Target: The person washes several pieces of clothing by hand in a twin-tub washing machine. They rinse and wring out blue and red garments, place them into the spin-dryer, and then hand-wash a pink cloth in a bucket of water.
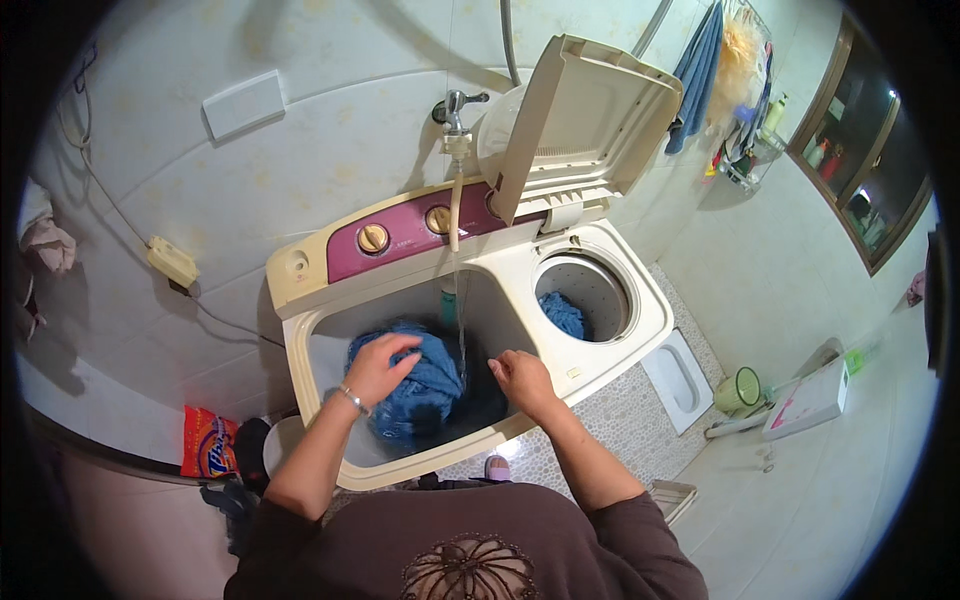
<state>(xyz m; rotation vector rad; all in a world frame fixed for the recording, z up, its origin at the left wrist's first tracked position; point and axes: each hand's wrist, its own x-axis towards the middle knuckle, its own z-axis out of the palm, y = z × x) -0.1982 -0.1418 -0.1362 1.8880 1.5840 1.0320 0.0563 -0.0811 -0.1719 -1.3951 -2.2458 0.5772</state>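
Observation:
A blue cloth (431, 375) lies bunched in the water of the wash tub (337, 360) of a cream twin-tub washing machine. Over that cloth is my left hand (382, 371), thumb and fingers apart, with nothing seen between them; whether it touches the cloth is unclear. My right hand (521, 381) is above the tub's right side, its fingers curled together with nothing visible in them. Between the hands, water runs from a hose (455, 202) on the wall tap (456, 112). More blue cloth (562, 315) sits inside the spin tub (600, 292).
The spin side's lid (592, 120) stands raised. Dials (373, 238) line the purple panel. At the left are a power adapter (172, 260) with its cord and an orange detergent bag (206, 442). A squat toilet (679, 379) and a green basket (739, 390) are on the right.

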